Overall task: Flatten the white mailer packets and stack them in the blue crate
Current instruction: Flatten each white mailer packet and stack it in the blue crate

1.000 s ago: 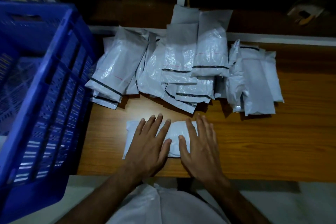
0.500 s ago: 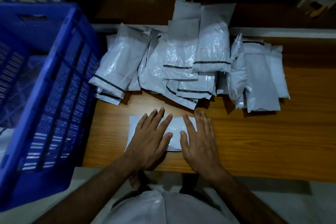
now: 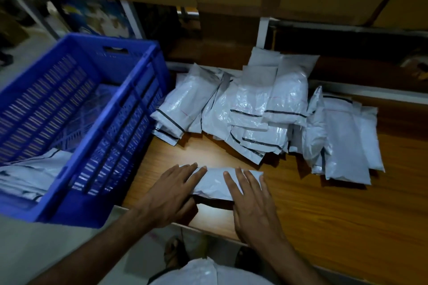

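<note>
One crinkled white plastic mailer packet (image 3: 215, 184) is pinned to the wooden table (image 3: 335, 210) beneath the flat, open-fingered left hand (image 3: 172, 194) and right hand (image 3: 251, 201).

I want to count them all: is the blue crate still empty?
No, white packets already lie inside the blue crate at its near end.

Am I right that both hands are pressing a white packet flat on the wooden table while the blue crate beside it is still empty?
Not quite: the head view shows white packets already lying in the blue crate. The rest holds: the left hand and right hand press a packet on the wooden table.
</note>
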`<control>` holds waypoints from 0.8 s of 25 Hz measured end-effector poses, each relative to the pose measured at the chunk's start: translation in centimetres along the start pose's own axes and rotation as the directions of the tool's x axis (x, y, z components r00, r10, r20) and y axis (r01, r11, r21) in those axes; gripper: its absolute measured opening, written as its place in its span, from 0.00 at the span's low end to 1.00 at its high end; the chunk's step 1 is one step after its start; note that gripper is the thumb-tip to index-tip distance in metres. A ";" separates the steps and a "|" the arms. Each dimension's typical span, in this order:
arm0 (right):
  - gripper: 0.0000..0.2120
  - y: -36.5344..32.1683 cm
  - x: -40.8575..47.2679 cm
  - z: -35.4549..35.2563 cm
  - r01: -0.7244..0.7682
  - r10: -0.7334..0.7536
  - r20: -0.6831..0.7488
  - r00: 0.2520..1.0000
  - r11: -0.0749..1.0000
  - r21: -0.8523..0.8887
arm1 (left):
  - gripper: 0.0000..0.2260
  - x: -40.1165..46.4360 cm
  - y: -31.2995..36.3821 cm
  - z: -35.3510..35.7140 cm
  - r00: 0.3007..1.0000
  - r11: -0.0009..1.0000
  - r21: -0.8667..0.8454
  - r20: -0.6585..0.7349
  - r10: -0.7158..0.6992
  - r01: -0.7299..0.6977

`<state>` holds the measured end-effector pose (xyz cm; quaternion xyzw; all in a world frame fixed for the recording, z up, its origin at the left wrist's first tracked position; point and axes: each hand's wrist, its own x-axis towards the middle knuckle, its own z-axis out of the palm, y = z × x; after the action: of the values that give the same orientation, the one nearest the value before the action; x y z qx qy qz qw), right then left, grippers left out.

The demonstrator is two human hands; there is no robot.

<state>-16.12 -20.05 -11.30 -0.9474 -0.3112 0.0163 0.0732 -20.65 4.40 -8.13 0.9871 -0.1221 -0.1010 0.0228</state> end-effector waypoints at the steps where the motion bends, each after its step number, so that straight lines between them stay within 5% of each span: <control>1: 0.50 -0.1 0.5 -0.6 0.025 -0.025 -0.032 0.999 1.000 -0.002 | 0.35 -0.1 0.3 -0.7 0.999 0.999 0.014 -0.019 -0.030 0.031; 5: 0.49 -0.5 3.1 -4.7 0.118 -0.117 -0.185 0.976 0.993 -0.008 | 0.46 0.2 1.8 -5.3 0.974 0.978 0.098 -0.155 -0.167 0.184; 13: 0.45 -5.9 9.5 -14.5 0.223 -0.211 -0.313 0.926 0.975 0.003 | 0.43 -3.3 -3.3 -15.6 0.906 0.924 0.247 -0.382 -0.183 0.290; 20: 0.34 -20.1 15.8 -16.9 0.265 -0.238 -0.316 0.919 0.963 0.047 | 0.49 -11.5 -15.5 -20.4 0.881 0.880 0.241 -0.356 -0.312 0.409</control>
<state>-13.89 3.12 8.61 -0.8862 -0.4141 -0.1269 0.1643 -23.76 22.71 12.98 0.9870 0.0569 0.0715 -0.1325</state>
